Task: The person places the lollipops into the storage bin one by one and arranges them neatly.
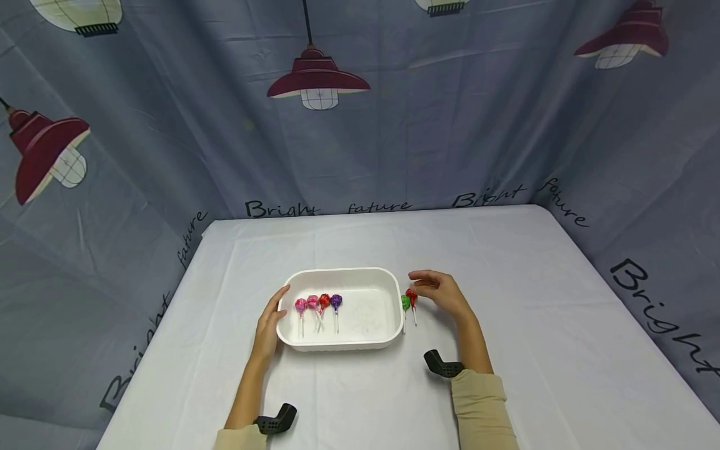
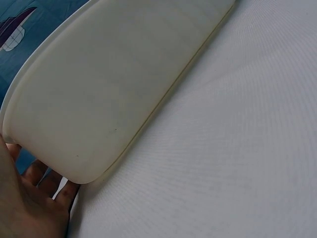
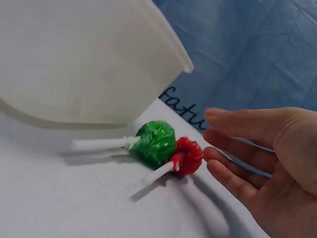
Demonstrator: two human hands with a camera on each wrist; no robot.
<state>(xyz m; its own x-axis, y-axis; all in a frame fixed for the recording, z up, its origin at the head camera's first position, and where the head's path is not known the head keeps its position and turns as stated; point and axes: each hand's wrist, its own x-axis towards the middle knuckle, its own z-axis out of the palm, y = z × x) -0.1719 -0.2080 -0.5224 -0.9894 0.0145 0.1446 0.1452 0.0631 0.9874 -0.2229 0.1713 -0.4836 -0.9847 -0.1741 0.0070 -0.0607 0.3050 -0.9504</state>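
Note:
A white plastic tray (image 1: 365, 312) lies on the table, with several lollipops inside toward its left: pink (image 1: 300, 305), another pink, red (image 1: 324, 300) and purple (image 1: 336, 301). My left hand (image 1: 267, 331) holds the tray's left end, thumb at the rim and fingers against the outer wall (image 2: 49, 181). Just past the right end, a green lollipop (image 3: 154, 144) and a red lollipop (image 3: 187, 156) lie side by side on the cloth. Beside them, my right hand (image 1: 444, 292) has its fingers extended, the tips close to the red one; contact is hard to tell.
White cloth covers the table (image 1: 360, 400). A grey-blue curtain (image 1: 365, 150) printed with lamps and lettering hangs along the back and sides. Each wrist carries a black camera mount (image 1: 443, 364).

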